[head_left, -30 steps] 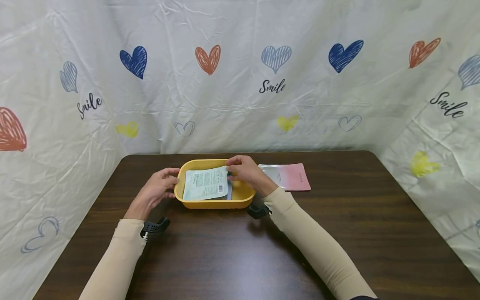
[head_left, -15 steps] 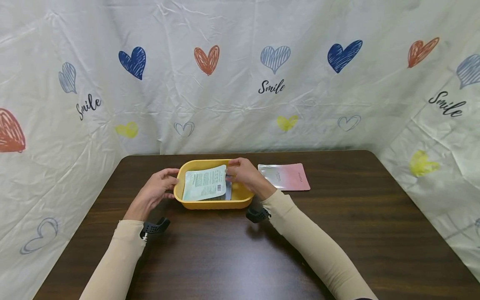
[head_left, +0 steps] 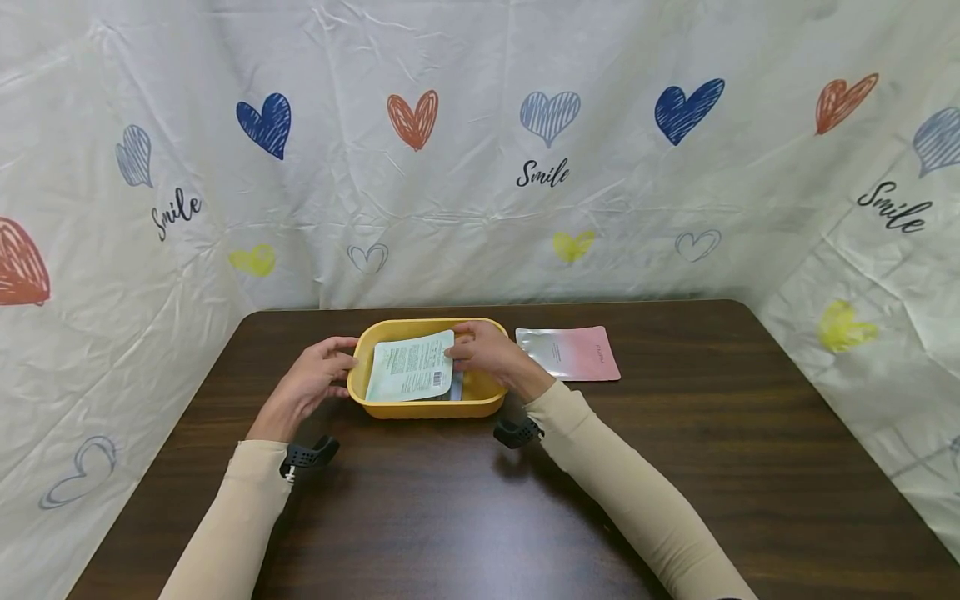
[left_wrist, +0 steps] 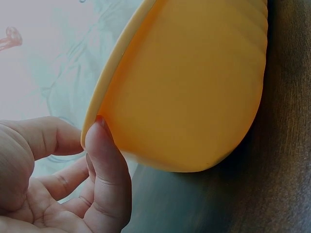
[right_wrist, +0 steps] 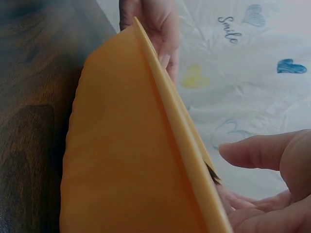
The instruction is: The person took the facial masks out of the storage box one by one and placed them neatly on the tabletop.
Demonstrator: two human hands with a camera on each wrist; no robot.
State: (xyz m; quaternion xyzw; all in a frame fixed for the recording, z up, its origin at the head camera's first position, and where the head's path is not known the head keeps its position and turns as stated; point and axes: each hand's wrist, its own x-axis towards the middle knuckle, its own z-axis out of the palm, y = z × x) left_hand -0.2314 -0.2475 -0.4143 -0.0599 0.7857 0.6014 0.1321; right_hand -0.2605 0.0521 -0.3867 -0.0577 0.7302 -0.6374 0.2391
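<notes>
A yellow plastic tub (head_left: 431, 409) stands near the table's back edge. My left hand (head_left: 311, 379) is at its left end; in the left wrist view the thumb and a finger pinch the tub's rim (left_wrist: 109, 80). Inside lies a pale green sheet mask packet (head_left: 408, 367) with printed text and a barcode. Under its right side shows a bluish packet (head_left: 457, 385). My right hand (head_left: 491, 354) reaches in over the far right rim, fingertips right at the green packet's right edge. In the right wrist view its thumb (right_wrist: 255, 151) stands apart, and the other fingers are partly hidden behind the rim.
A pink and silver packet (head_left: 577, 354) lies flat on the dark wood table (head_left: 480, 508), right of the tub. Behind the table hangs a white cloth (head_left: 457, 192) printed with hearts. Dark wrist straps (head_left: 311, 452) sit on both wrists.
My right hand has moved slightly lower, and its fingers now overlap the green packet's right edge. That packet has shifted a little. The left hand stays at the rim.
</notes>
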